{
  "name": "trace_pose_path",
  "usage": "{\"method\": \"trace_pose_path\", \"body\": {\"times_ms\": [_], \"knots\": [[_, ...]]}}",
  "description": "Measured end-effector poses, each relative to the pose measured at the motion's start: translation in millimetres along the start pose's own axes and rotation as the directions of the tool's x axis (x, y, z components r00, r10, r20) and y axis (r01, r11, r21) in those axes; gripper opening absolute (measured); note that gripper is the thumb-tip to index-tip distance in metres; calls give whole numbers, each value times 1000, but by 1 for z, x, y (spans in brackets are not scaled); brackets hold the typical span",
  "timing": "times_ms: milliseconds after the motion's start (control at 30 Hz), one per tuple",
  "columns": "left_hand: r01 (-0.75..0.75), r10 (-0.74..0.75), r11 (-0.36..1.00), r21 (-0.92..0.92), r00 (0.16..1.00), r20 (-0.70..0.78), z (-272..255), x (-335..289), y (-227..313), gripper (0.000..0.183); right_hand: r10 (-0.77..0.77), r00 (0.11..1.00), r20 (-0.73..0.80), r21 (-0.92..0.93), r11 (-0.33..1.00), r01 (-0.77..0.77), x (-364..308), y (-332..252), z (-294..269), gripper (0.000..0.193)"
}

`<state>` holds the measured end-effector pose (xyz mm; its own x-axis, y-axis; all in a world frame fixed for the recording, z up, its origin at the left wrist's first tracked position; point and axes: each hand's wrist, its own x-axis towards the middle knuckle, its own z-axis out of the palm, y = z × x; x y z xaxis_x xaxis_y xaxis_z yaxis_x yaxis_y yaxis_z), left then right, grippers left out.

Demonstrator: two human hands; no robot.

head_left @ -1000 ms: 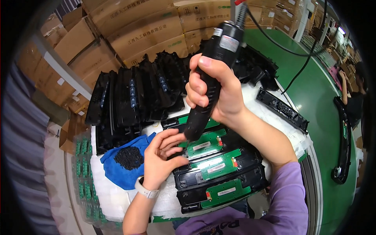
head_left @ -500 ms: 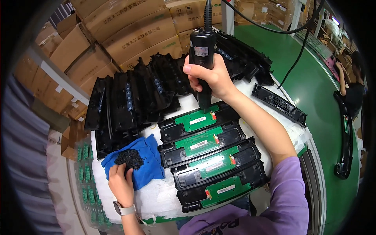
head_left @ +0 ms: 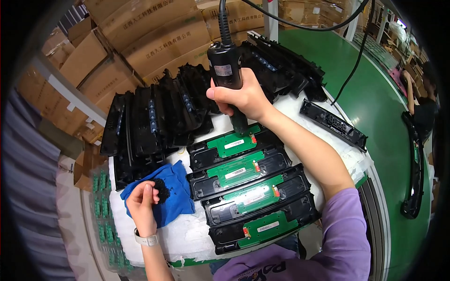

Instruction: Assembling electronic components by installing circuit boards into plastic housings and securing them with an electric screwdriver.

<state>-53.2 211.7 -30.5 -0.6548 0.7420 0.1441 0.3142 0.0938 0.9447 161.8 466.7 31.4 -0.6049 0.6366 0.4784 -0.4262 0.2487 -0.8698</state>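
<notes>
My right hand (head_left: 246, 96) is wrapped round a black electric screwdriver (head_left: 225, 65), held nearly upright with its cable at the top. Its lower end meets the farthest green circuit board (head_left: 233, 144), which lies in a long black plastic panel (head_left: 201, 159); the bit itself is too small to make out. At the left, my left hand (head_left: 143, 199) is turned partly palm up beside a heap of small black screws (head_left: 162, 189) on a blue cloth (head_left: 173, 213). Thumb and fingertips are pinched together, and whatever they hold is too small to see.
Nearer panels with green boards (head_left: 258, 199) lie in a row. Black plastic housings (head_left: 150, 117) crowd the table's far side. One narrow black part (head_left: 333, 124) lies at the right. Cartons (head_left: 164, 42) stand behind, and a black cable (head_left: 309, 29) hangs overhead. Another person (head_left: 425, 107) is far right.
My left hand has lifted off the screws and turned over, fingertips pinched. The screwdriver's top has swung left while its lower end stays at the far board. The panels have shifted slightly left.
</notes>
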Motion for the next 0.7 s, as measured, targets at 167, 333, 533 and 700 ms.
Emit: {"method": "trace_pose_path", "body": {"times_ms": [167, 333, 533, 700], "knots": [[417, -175, 600, -683, 901, 397, 29, 9, 11, 17, -38, 996, 75, -74, 996, 44, -7, -4, 12, 17], [561, -175, 606, -564, 786, 593, 79, 5, 29, 22, -30, 997, 78, 37, 999, 27, -16, -24, 16, 19], [588, -166, 541, -601, 775, 609, 96, -8, 31, 19, -146, 984, 101, 430, 899, 89, -27, -52, 29, 29], [603, -212, 518, -607, 778, 591, 93, -18, 28, 15, -190, 976, 111, 478, 871, 115, -35, -56, 39, 33]]}}
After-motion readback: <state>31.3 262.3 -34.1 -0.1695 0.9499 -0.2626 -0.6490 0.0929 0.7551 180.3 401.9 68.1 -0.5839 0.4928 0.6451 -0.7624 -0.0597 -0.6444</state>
